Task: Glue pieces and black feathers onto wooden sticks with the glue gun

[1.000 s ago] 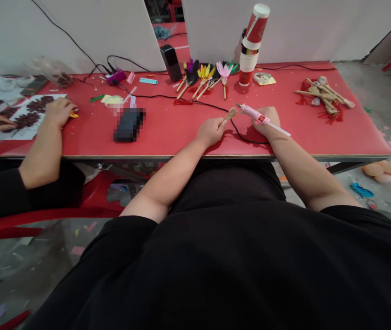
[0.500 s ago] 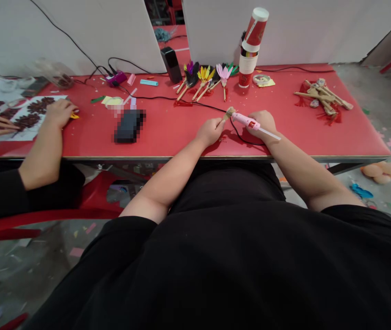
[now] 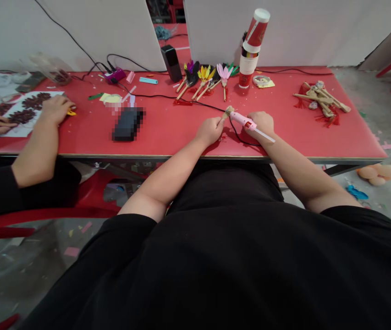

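Head camera: my left hand (image 3: 212, 131) pinched a stick (image 3: 226, 115), my right hand (image 3: 263, 122) clasped a glue gun (image 3: 240, 119) at the stick's far end, paper cups (image 3: 249, 65) beyond.

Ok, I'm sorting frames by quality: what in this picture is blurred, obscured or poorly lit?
Head view: coarse pixel blocks obscure the dark object on the red table; the black shirt shows little fabric detail; the pink glue gun is readable, but its tip is too soft to judge contact; the light looks diffuse, without harsh glare.
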A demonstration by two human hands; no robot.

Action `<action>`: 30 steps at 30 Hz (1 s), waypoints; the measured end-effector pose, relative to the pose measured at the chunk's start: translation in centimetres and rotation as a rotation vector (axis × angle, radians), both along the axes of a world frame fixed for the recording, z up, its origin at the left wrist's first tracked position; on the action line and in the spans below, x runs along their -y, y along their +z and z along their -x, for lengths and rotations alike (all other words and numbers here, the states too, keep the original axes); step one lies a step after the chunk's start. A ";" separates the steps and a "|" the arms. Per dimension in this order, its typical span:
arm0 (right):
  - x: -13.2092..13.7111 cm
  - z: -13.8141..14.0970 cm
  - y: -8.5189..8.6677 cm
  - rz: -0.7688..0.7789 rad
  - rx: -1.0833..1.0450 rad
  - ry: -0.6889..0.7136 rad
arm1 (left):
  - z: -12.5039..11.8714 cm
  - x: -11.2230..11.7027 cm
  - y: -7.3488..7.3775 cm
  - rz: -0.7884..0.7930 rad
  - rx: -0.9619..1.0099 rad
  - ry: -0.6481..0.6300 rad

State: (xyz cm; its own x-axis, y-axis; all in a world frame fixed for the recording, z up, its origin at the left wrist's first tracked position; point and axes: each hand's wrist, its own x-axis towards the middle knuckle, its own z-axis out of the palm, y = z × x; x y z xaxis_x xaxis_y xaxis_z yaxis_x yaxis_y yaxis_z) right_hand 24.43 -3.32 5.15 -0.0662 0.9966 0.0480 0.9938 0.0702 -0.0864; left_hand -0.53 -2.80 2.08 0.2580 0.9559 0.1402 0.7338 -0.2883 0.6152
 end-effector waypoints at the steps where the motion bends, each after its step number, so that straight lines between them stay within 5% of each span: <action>1: 0.0 0.1 0.1 -0.002 0.005 -0.003 | 0.0 0.0 0.0 0.001 0.004 0.004; 14: -0.4 0.1 -0.1 -0.005 -0.005 -0.033 | -0.1 -0.4 -1.1 -0.049 -0.004 0.042; 30: -1.5 -0.9 -0.4 -0.009 -0.029 -0.092 | -0.7 1.2 0.4 -0.017 -0.097 0.051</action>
